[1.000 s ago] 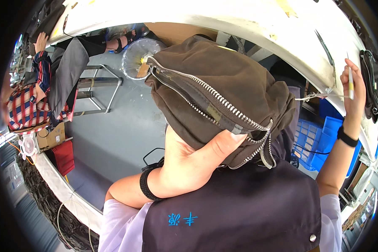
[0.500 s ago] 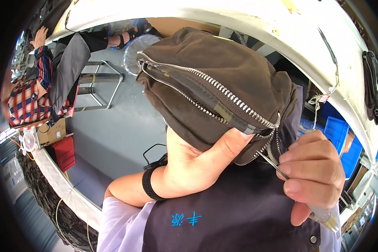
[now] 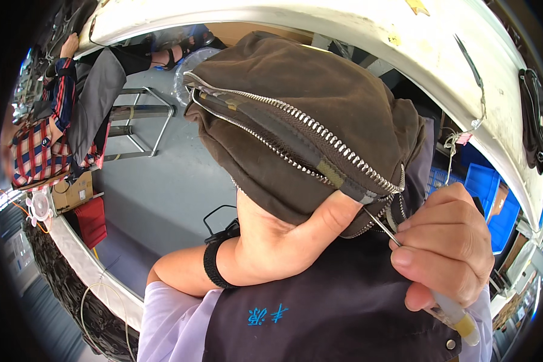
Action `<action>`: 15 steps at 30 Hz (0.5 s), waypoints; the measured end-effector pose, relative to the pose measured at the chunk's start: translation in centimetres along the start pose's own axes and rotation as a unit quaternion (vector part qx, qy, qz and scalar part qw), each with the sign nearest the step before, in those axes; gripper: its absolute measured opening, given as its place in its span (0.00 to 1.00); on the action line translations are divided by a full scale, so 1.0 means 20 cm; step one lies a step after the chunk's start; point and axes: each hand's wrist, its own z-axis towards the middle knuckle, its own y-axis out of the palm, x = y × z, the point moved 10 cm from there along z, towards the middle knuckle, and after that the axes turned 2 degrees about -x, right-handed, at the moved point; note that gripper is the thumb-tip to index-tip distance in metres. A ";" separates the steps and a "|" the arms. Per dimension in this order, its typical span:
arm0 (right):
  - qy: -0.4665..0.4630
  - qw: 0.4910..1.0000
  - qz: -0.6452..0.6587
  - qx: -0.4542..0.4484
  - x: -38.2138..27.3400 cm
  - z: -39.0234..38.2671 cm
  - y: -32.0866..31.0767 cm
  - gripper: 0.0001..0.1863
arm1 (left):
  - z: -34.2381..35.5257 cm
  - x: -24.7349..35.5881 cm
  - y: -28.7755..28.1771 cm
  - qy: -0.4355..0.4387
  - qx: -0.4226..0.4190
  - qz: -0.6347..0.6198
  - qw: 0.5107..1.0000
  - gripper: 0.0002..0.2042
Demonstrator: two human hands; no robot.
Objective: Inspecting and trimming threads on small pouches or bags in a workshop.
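Observation:
An olive-brown fabric bag (image 3: 308, 84) with open silver zippers and a strip of camouflage lining fills the middle of the view. My left hand (image 3: 277, 241) grips it from below, thumb pressed on the lining near the zipper's lower right end. My right hand (image 3: 440, 247) is closed round a slim tool (image 3: 464, 327) with a pale translucent handle, yellow tape and thin metal shaft; its tip meets the bag beside my left thumb, the exact point hard to make out. A dark apron (image 3: 314, 320) lies beneath my hands.
A white worktable (image 3: 404, 24) curves overhead, with a cord (image 3: 449, 151) hanging off its edge. Blue plastic crates (image 3: 482, 187) are at the right, a metal stool frame (image 3: 157, 130) at the left, beside a seated person in plaid (image 3: 39, 151). A red bin (image 3: 90, 223) stands lower left.
My right hand has come down from the table's edge with the tool to the zipper end. The bag has shifted slightly up and left.

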 end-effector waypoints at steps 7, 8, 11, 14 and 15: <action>-0.032 0.996 -0.079 0.037 -0.06 0.00 0.02 0.18 | 0.00 -0.01 0.00 0.001 0.020 -0.019 1.000 0.13; -0.031 0.996 -0.081 0.038 -0.07 -0.01 0.02 0.18 | 0.00 -0.01 0.00 -0.009 0.027 -0.035 0.999 0.13; -0.050 0.991 -0.120 0.040 -0.10 -0.01 0.04 0.17 | 0.00 -0.02 0.00 -0.018 0.043 -0.068 0.997 0.12; -0.065 0.986 -0.149 0.028 -0.12 -0.02 0.06 0.17 | 0.00 -0.01 0.00 -0.005 0.055 -0.084 0.995 0.11; -0.070 0.985 -0.154 0.034 -0.13 -0.02 0.06 0.17 | 0.00 0.00 -0.01 0.007 0.057 -0.083 0.995 0.11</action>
